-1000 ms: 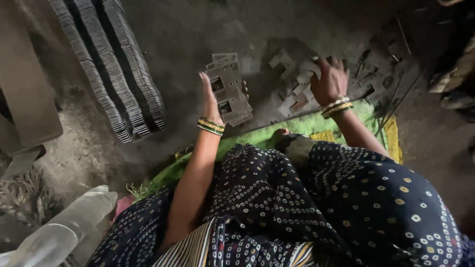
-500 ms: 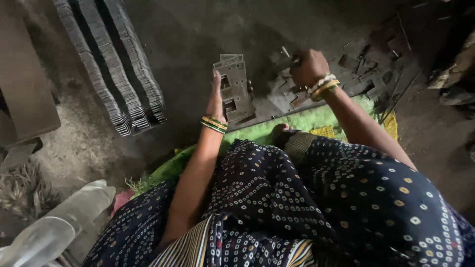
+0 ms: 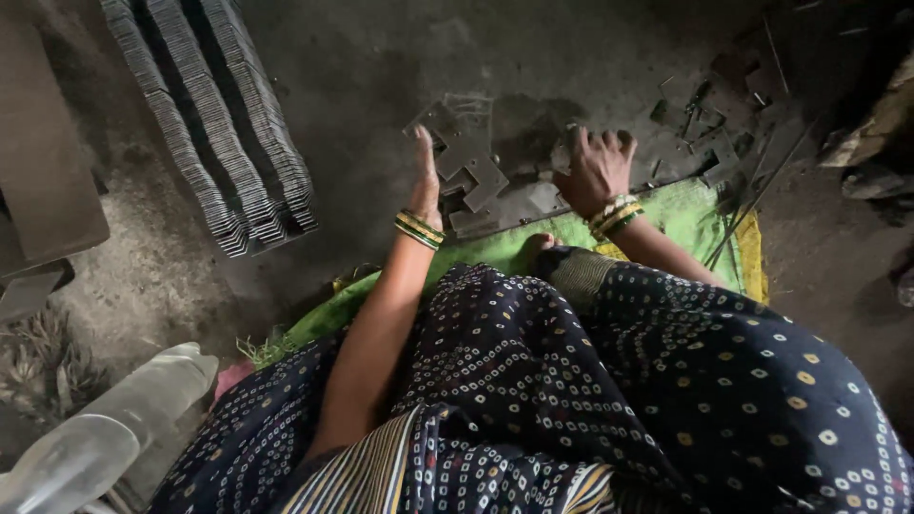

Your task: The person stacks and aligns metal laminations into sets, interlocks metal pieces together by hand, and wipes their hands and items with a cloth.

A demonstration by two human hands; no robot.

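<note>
pressing your flat open left hand (image 3: 426, 181) and right hand (image 3: 598, 171), neither gripping, on grey notched metal plates (image 3: 476, 176) risks cuts from sharp edges.

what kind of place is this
Likely a small metal workshop, with the work done on the floor: stamped flat metal plates lie under the left hand and right hand, beside long stacked rows of plates on the gritty floor.

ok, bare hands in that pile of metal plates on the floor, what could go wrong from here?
Cuts, likely: the left hand and right hand press bare on loose flat metal plates with notched edges. The bare foot on the green mat lies close to them. The long stacked rows of plates nearby could topple if bumped.
</note>
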